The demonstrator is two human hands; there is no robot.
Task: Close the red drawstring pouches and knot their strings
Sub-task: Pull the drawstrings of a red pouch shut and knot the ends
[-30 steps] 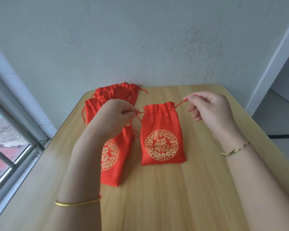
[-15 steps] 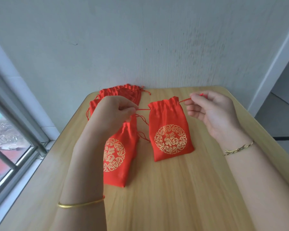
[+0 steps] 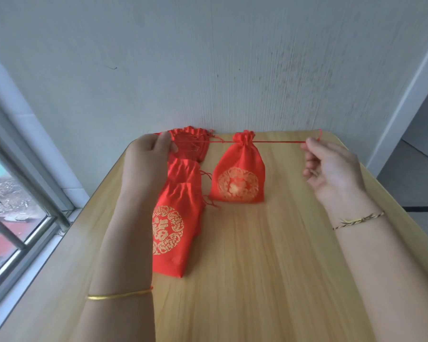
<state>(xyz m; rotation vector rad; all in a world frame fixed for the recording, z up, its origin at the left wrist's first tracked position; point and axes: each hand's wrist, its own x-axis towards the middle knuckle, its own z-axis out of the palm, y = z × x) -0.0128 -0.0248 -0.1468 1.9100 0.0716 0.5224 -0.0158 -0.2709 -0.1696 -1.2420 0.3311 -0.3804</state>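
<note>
Hands have spread far apart vs 0.5 s ago: left hand [image 3: 148, 154] & right hand [image 3: 331, 166] each pinch a string [image 3: 277, 142] end, pulled taut to cinch the pouch [image 3: 240, 174] neck, pouch at far side of table [image 3: 282, 267] w/ spare pouches [image 3: 176, 218] beside.

We wear a thin, smooth gold bangle [image 3: 120, 294] on the wrist below our left hand [image 3: 146, 161]. Below our right hand [image 3: 331, 171] sits a slim braided cord bracelet [image 3: 358, 219], its dark and yellow strands twisted together. Our forearms [image 3: 129, 243] are bare.
</note>
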